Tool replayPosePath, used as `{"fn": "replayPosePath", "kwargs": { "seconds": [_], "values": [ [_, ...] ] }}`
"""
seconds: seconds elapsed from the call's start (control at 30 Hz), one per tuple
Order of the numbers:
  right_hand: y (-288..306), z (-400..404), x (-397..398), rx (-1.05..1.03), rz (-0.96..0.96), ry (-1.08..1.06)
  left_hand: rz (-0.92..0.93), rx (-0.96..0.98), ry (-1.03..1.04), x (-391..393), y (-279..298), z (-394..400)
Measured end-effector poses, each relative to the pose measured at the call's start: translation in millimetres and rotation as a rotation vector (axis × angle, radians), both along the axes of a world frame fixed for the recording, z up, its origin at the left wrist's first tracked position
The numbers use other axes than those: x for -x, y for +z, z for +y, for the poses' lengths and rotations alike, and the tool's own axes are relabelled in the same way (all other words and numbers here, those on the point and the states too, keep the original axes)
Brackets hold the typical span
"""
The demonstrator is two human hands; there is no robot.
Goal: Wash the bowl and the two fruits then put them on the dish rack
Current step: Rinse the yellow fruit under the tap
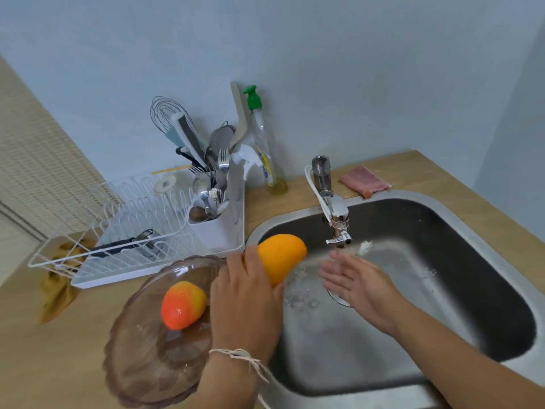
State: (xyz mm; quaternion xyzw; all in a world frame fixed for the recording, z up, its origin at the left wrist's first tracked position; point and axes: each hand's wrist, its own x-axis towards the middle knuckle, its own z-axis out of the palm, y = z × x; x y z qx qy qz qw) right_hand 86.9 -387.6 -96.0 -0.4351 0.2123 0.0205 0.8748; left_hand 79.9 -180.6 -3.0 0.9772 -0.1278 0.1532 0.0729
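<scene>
My left hand grips a yellow-orange mango at the sink's left edge, its tip pointing toward the tap. A red-orange fruit lies inside the clear brownish scalloped bowl, which sits on the wooden counter left of the sink. My right hand is open, fingers straight, palm up under the running water below the faucet. The white dish rack stands behind the bowl, to the left.
A steel sink fills the right side, water splashing near its drain. A utensil caddy full of cutlery sits at the rack's right end. A soap bottle and pink cloth are at the back. A dark-handled utensil lies in the rack.
</scene>
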Motion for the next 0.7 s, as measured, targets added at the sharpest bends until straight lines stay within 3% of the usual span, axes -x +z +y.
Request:
{"fn": "replayPosePath", "kwargs": {
  "seconds": [0.1,0.3,0.57,0.7],
  "values": [
    [-2.6,5.2,0.7,-0.030,0.151,-0.030,0.043,0.002,0.150,4.0,23.7,47.2],
    [0.3,3.1,0.2,-0.123,0.218,-0.054,0.164,-0.022,0.293,2.8,21.1,106.3],
    [4.3,3.0,-6.0,-0.194,0.208,-0.102,0.293,-0.039,0.314,-7.6,20.8,115.3],
    [1.6,-0.6,-6.2,-0.211,0.200,-0.093,0.380,-0.176,0.248,1.5,22.6,114.8]
  ]
}}
